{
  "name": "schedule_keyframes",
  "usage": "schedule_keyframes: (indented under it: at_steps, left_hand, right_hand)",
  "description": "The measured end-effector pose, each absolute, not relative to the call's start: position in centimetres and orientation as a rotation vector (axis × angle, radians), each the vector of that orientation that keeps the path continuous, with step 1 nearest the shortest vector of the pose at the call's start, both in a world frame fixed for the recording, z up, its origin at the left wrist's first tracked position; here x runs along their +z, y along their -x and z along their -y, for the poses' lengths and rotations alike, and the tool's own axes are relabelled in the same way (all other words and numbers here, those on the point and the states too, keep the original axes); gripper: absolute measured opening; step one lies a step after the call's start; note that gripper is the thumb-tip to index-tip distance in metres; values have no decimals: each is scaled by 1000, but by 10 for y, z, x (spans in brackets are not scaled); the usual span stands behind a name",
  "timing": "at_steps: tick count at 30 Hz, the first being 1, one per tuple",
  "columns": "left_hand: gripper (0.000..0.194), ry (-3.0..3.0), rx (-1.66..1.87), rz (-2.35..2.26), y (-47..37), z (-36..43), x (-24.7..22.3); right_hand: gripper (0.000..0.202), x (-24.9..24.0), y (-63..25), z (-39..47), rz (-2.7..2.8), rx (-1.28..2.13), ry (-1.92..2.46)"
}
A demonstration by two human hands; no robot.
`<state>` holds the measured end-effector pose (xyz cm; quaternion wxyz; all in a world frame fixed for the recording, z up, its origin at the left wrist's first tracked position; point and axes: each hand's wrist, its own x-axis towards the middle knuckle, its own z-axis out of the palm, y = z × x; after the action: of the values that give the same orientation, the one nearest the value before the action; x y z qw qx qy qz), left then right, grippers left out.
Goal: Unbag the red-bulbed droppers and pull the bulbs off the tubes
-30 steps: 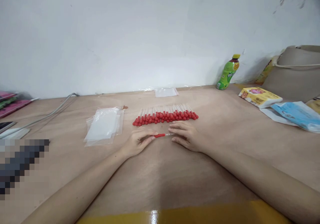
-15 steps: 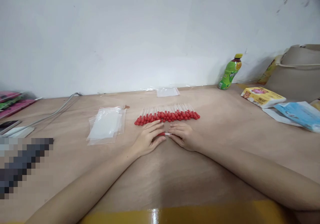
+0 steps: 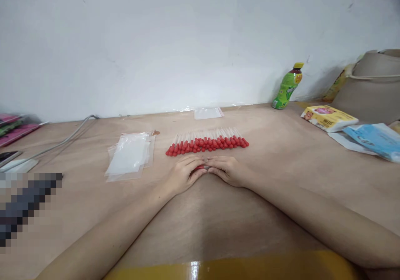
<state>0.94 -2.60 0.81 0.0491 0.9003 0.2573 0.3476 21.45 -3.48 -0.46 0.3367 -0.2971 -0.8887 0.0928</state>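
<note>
So the red-ended dropper [image 3: 198, 168] was just above the surface [image 3: 218, 226] or lying on it, couldn't tell which, on the near side of a row of similar droppers [image 3: 208, 144]. Left hand [image 3: 186, 173] pinched the red end between thumb and fingers, right hand [image 3: 230, 171] had its fingertips closed about the clear stem. Looked super light to me, red end probably soft and grippy, stem thin, likely slick and easy to bend. I reckoned the fat red end was the safest hold, with only a gentle touch on the stem.
</note>
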Motion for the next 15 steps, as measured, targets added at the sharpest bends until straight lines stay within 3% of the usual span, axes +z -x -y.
schedule_keyframes:
  at_steps: [15]
  left_hand:
    - [23,-2756,784,-839,-7,29,9]
  right_hand:
    - [24,-4,-214,39,2323,216,724]
